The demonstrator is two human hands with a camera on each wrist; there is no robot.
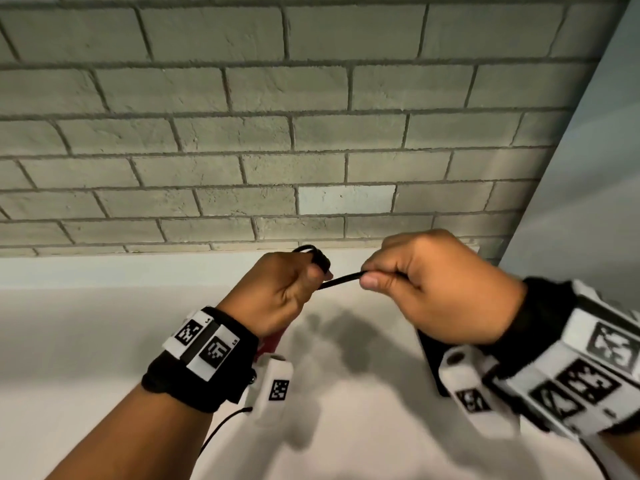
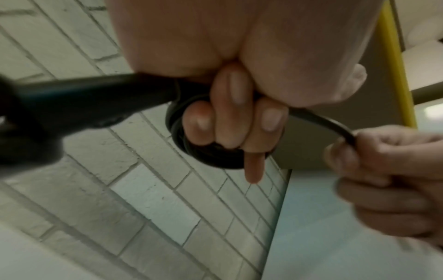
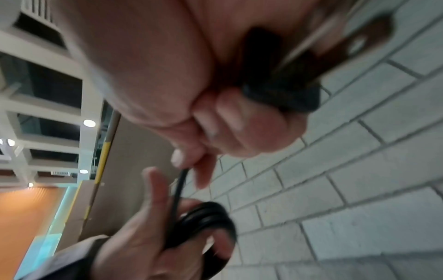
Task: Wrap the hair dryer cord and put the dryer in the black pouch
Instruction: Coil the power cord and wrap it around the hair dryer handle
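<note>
Head view: cord (image 1: pixel 341 279) mostly coiled, dryer not yet pouched.
Coils and dryer (image 2: pixel 72 106) were gripped in the curled left hand (image 1: pixel 280 292); the cord's last stretch was pinched by the right hand (image 1: pixel 433 285). No pouch was clearly seen.

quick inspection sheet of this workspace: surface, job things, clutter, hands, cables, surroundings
surface: pale counter, shadows of the hands on it
job's things: hair dryer, black, held up at the left hand; cord partly coiled; plug in the right hand; a dark flat shape under the right wrist, perhaps the pouch, cannot tell
clutter: nothing seen
grippers: left hand grips the dryer handle, coils looped round its fingers; right hand pinches the cord taut
cables: thin black wire trails from the left wrist band
surroundings: grey brick wall behind the counter
</note>
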